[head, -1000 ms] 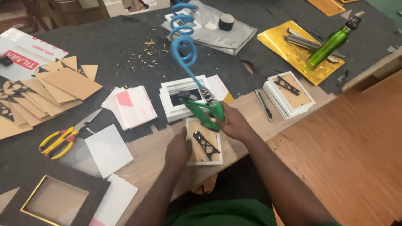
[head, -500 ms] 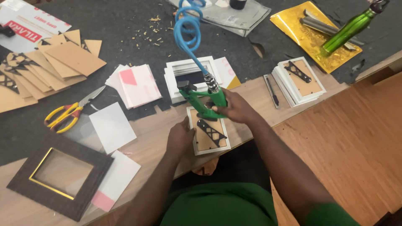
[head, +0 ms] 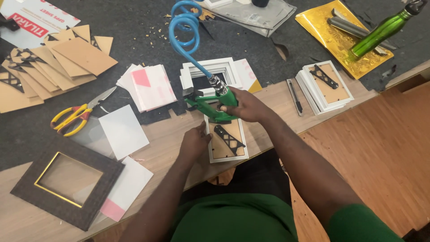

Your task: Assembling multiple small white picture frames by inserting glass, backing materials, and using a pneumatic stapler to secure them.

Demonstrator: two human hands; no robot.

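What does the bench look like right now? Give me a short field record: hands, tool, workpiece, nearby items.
right hand: grips green air tool fed by blue coiled hose
left hand: rests on left edge of white frame
workpiece: white frame, back up, black stand on its backing
tool position: nose at frame's top edge
left of hands: yellow scissors, dark frame with gold inner edge
right of hands: stack of backed frames, green bottle

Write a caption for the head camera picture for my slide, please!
Right hand presses a green air stapler onto a small white picture frame that the left hand steadies.
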